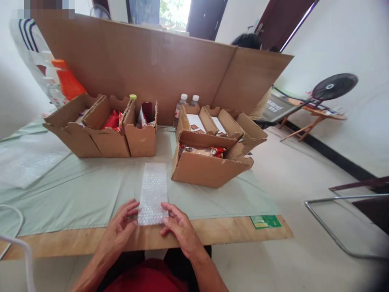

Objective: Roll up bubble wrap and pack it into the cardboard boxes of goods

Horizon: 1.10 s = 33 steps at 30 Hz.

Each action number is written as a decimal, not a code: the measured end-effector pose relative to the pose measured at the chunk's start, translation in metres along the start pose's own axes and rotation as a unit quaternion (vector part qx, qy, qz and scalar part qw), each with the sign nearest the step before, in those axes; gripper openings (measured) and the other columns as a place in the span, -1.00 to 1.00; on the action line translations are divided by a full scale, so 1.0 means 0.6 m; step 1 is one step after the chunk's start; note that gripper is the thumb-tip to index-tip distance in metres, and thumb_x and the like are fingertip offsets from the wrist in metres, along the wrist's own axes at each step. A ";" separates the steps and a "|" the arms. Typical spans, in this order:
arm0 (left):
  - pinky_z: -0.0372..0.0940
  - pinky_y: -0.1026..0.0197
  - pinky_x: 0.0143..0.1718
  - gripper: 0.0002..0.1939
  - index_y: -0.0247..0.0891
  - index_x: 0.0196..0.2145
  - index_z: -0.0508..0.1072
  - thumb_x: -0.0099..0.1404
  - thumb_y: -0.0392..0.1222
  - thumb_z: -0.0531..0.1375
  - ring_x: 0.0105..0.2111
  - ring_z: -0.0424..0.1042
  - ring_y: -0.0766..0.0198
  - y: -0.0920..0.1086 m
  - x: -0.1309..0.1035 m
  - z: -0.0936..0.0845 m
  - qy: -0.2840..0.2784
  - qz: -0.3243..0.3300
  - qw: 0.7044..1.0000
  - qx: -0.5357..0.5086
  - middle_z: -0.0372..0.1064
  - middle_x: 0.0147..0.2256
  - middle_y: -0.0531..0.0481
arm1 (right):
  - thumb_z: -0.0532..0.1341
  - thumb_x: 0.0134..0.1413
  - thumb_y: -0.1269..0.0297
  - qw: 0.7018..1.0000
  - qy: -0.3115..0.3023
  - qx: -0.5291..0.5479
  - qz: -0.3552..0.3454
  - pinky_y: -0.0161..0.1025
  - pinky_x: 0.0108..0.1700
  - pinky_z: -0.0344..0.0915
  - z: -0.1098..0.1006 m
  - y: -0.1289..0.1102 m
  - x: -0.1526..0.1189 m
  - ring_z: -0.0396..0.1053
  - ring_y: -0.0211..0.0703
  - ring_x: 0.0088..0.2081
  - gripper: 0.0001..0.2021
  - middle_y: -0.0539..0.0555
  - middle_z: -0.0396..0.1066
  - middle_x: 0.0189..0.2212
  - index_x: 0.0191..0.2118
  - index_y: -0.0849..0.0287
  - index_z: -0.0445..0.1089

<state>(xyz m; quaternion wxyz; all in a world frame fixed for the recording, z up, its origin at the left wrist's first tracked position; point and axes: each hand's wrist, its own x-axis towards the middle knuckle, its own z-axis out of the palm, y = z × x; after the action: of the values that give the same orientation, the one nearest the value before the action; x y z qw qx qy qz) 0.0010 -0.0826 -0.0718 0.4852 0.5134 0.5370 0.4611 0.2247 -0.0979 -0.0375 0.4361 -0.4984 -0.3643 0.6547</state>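
Observation:
A clear bubble wrap pouch (153,194) lies flat on the green cloth, its near end close to the table's front edge. Beside its left edge is my left hand (124,221), fingers apart and slightly curled, holding nothing. My right hand (180,226) is at the opposite edge; its index finger and thumb rest on the pouch's margin, spread apart rather than pinching. Behind the pouch's right side, a cardboard bin (209,168) holds food in red and clear packaging.
Three cardboard bins (112,144) with packets stand back left. More bins (229,121), some with white boxes, stand back right near two bottles (184,97). A tall cardboard panel (146,61) closes the back. Plastic sheeting (30,156) lies left; a white cable (26,247) loops nearby.

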 end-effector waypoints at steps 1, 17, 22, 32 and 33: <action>0.50 -0.06 -0.04 -0.59 -0.13 0.07 0.52 0.30 -0.01 0.22 0.07 0.50 -0.08 -0.003 -0.005 -0.005 -0.005 0.034 0.999 0.035 0.24 0.29 -0.25 | 0.36 0.11 0.07 1.000 -0.002 -0.006 0.000 -0.23 -0.14 0.35 -0.001 0.000 0.000 0.43 -0.39 -0.47 -0.54 0.08 0.48 -0.01 0.12 0.06 0.48; 0.37 -0.11 0.12 -0.49 -0.17 0.22 0.28 0.33 -0.35 0.15 0.12 0.39 0.01 0.033 0.010 0.016 -0.073 0.293 0.889 0.343 0.40 0.10 -0.22 | 0.47 -0.03 0.05 0.987 -0.032 0.150 0.055 -0.34 -0.24 0.34 -0.009 -0.011 0.005 0.39 -0.33 -0.38 -0.52 0.05 0.51 -0.18 0.02 0.09 0.54; 0.24 -0.26 0.23 -0.45 -0.19 0.19 0.32 0.27 -0.48 0.09 0.33 0.14 -0.12 0.027 0.018 0.013 -0.060 0.317 0.864 0.387 0.15 0.32 -0.29 | 0.44 -0.01 0.02 0.989 -0.032 0.129 0.062 -0.33 -0.29 0.35 -0.010 -0.014 0.003 0.39 -0.32 -0.40 -0.51 0.05 0.51 -0.22 0.04 0.11 0.51; 0.13 -0.35 0.28 -0.50 -0.17 0.10 0.41 0.18 -0.31 0.17 0.23 0.32 -0.11 0.075 0.018 0.008 -0.190 0.312 0.859 0.359 0.39 0.18 -0.20 | 0.15 0.30 0.23 0.905 0.042 -0.372 -0.201 -0.11 0.06 0.39 -0.049 -0.082 0.029 0.48 -0.05 -0.01 -0.70 0.13 0.56 -0.04 0.07 0.09 0.50; 0.13 -0.33 0.30 -0.48 -0.17 0.14 0.39 0.20 -0.30 0.16 0.23 0.32 -0.08 0.086 0.022 0.009 -0.182 0.309 0.865 0.352 0.38 0.19 -0.20 | 0.14 0.31 0.26 0.886 0.027 -0.401 -0.231 -0.08 0.14 0.36 -0.044 -0.083 0.044 0.45 -0.04 0.07 -0.69 0.14 0.54 0.03 0.07 0.10 0.50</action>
<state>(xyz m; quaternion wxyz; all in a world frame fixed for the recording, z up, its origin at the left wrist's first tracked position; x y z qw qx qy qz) 0.0116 -0.0669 -0.0219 0.1939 0.8645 0.3795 0.2666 0.2576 -0.0548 -0.0073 0.3477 -0.5501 -0.6886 0.3198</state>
